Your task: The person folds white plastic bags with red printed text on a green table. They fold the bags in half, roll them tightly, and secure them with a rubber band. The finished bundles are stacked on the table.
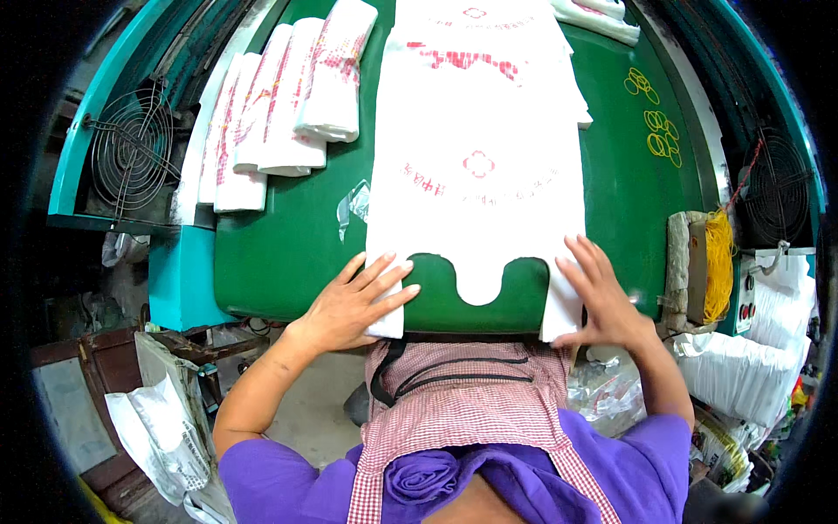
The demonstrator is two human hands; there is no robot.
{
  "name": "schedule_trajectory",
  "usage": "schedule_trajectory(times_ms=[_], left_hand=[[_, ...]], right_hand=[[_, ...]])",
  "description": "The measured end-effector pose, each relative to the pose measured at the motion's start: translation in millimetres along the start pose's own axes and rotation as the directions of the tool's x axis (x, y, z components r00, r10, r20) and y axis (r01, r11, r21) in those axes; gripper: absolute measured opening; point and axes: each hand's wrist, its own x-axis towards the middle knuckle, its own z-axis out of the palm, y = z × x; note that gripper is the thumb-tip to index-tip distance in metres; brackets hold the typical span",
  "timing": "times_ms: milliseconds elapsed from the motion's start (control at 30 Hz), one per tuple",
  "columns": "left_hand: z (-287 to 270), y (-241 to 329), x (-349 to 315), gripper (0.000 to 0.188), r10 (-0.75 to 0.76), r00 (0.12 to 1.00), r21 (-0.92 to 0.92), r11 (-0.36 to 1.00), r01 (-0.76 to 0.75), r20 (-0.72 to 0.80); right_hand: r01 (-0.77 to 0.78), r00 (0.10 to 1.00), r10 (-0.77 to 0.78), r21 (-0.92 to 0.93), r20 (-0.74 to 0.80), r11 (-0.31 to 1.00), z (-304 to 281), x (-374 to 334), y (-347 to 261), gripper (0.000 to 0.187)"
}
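A stack of white plastic vest bags (pixel 477 113) with red print lies flat on the green table (pixel 288 253), its two handles and a rounded middle tab toward me. My left hand (pixel 362 301) rests with fingers spread over the left handle, at the near edge. On the other side my right hand (pixel 602 297) lies along the outer edge of the right handle, fingers apart, the thumb low by its end. Neither hand grips anything that I can make out.
Several rolled bundles of printed white bags (pixel 279 105) lie at the left. Yellow rubber bands (pixel 661 135) sit at the right, with more hanging in a yellow bunch (pixel 718 266). A scrap of clear film (pixel 353 210) lies near the stack. Round fan guards (pixel 133 148) flank the table.
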Motion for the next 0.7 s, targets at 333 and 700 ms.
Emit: schedule_trajectory(times_ms=[333,700], left_hand=[[-33,-34,100,0.023,-0.371,0.909,-0.534,0.816,0.221,-0.190],[-19,25,87,0.055,0.096,0.958,-0.072,0.990,-0.120,-0.270]], right_hand=[[0.166,0.960,-0.090,0.280,-0.265,0.946,2,11,37,0.029],[0.021,0.981,-0.020,-0.001,-0.191,1.000,4,105,-4,0.028]])
